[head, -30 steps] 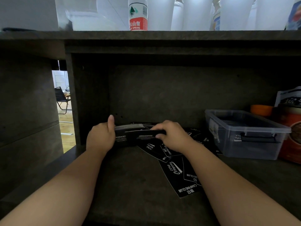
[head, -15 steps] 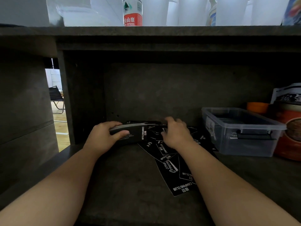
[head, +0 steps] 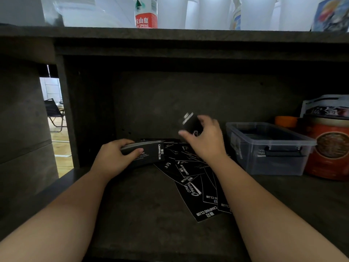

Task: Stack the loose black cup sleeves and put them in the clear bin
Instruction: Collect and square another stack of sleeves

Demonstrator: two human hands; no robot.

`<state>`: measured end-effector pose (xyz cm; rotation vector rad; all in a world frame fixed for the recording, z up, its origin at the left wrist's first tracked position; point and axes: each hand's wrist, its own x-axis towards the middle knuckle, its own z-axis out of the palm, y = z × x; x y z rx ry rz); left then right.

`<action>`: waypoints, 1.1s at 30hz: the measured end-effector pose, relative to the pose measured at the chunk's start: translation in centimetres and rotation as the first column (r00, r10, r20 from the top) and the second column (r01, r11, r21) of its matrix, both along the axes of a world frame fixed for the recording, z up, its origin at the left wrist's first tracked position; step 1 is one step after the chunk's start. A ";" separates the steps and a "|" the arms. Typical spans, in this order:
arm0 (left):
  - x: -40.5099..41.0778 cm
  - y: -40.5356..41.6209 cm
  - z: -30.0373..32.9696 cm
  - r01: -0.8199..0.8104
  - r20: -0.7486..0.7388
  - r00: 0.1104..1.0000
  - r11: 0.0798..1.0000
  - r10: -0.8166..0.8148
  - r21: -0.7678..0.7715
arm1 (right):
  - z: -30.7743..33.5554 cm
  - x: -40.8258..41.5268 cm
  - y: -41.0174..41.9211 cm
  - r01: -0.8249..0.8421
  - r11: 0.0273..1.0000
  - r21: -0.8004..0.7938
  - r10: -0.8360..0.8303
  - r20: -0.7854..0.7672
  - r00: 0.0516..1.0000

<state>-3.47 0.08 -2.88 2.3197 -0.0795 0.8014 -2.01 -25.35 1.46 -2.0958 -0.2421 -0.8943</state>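
My left hand [head: 115,157] grips a stack of black cup sleeves [head: 149,153] resting on the dark shelf, thumb over its top edge. My right hand [head: 204,140] is raised above the pile and pinches one black cup sleeve [head: 191,122], tilted in the air. Several loose black sleeves [head: 196,186] with white lettering lie fanned out on the shelf below and in front of the right hand. The clear bin [head: 268,148] stands to the right of the pile, open-topped, with a black handle on its front.
A red and orange canister [head: 330,148] and an orange cup [head: 286,121] stand right of the bin. A low shelf board [head: 170,35] runs overhead with a water bottle [head: 145,12] and white cups on it. An upright panel [head: 66,110] closes the left side.
My right hand has left the stack and lifted one sleeve up and to the right. My left hand keeps hold of the stack in the same spot.
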 end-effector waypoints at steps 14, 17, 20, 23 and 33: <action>0.3 0.0 0.0 0.006 -0.018 1.000 0.999 -0.007 -0.038 | -2.1 1.8 -0.2 -0.210 0.959 -0.191 0.153 -0.275 0.949; 0.2 -0.2 0.1 0.021 -0.041 0.999 0.991 -0.026 -0.130 | -1.9 1.4 -0.3 -0.226 0.930 -0.289 0.154 -0.253 0.955; -0.1 -0.2 0.2 0.082 -0.050 0.995 0.981 -0.092 -0.176 | -2.3 1.4 0.5 -0.298 0.853 -0.430 0.175 -0.302 0.937; 0.0 -0.1 0.2 0.074 -0.034 0.996 0.992 -0.077 -0.100 | -2.3 1.1 2.1 -0.312 0.838 -0.449 0.214 -0.255 0.943; 0.5 0.2 -0.1 0.087 -0.017 0.996 0.994 -0.088 -0.062 | -2.8 2.9 -0.5 -0.157 0.911 -0.380 -0.007 -0.397 0.918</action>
